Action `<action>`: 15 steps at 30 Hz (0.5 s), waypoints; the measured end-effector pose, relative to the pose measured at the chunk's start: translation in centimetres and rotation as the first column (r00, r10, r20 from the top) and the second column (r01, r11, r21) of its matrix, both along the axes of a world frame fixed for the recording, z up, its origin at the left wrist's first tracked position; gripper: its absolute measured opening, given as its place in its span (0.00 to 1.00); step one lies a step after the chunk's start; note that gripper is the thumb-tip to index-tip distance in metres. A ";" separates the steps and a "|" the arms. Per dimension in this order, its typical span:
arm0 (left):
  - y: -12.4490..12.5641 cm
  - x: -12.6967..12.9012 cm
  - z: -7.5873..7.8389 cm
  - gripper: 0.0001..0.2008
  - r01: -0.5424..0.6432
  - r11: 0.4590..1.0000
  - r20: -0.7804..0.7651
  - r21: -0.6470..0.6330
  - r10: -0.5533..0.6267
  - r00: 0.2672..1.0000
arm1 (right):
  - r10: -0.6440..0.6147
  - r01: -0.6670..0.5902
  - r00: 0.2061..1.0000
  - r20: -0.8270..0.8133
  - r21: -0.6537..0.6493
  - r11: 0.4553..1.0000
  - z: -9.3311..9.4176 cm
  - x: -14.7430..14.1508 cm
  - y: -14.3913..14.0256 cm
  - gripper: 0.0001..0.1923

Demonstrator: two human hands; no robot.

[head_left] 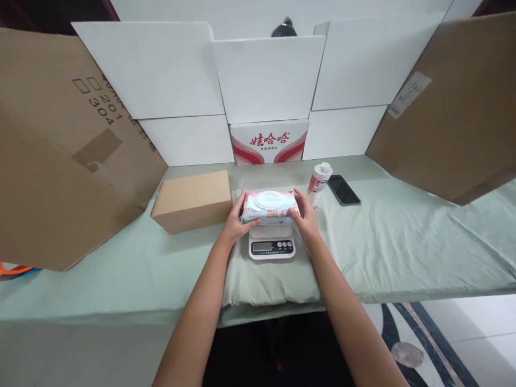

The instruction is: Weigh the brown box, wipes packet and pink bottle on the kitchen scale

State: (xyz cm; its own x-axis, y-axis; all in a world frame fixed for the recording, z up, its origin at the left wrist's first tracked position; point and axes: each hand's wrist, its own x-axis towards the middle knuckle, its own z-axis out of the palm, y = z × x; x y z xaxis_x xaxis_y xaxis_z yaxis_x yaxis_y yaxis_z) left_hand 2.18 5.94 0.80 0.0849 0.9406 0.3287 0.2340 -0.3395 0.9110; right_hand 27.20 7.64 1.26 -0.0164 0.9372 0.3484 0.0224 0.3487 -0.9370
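Biggest stuff first: two huge brown cardboard sheets lean in from the sides, one on the left (60, 156) and one on the right (451, 107), with a wall of white boards (266, 75) across the back of the table (403, 242). There's a white and red box (269, 142) with red print at the middle of the back edge. The table itself has a pale green cloth over it, and a pillow (262, 282) in the same green sits at the front edge, right in the middle.

A plain brown box (193, 200) lies left of centre, just beside the left hand. On the pillow is a small white scale (271, 243), display facing the front edge. On top of the scale is a wipes pack (269, 206), lying flat, with a white oval lid facing up.

The left hand (236, 223) has its grip closed around the left end of the pack, thumb on the front face. The right hand (305, 215) does the same on the right end, fingers wrapped over the top corner. So both hands are holding the pack, which sits right over the scale's plate. Can't tell if it's fully resting there or not.

Right of the pack, a white bottle (320, 181) with a red label is near the right hand, and a black phone (343, 190) lies flat just beside the bottle.
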 end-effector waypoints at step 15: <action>-0.2 0.4 0.5 0.64 -0.028 0.999 -0.021 0.039 0.029 0.999 | -0.134 0.114 0.974 0.184 0.114 0.987 0.7 -0.4 0.1 0.51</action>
State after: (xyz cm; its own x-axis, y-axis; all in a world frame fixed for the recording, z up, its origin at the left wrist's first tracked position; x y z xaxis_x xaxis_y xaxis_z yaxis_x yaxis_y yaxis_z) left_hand 2.59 5.75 1.32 0.0655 0.9296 0.3628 0.2638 -0.3668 0.8921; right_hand 26.76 7.77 1.91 0.0226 0.8958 0.4439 0.2457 0.4254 -0.8710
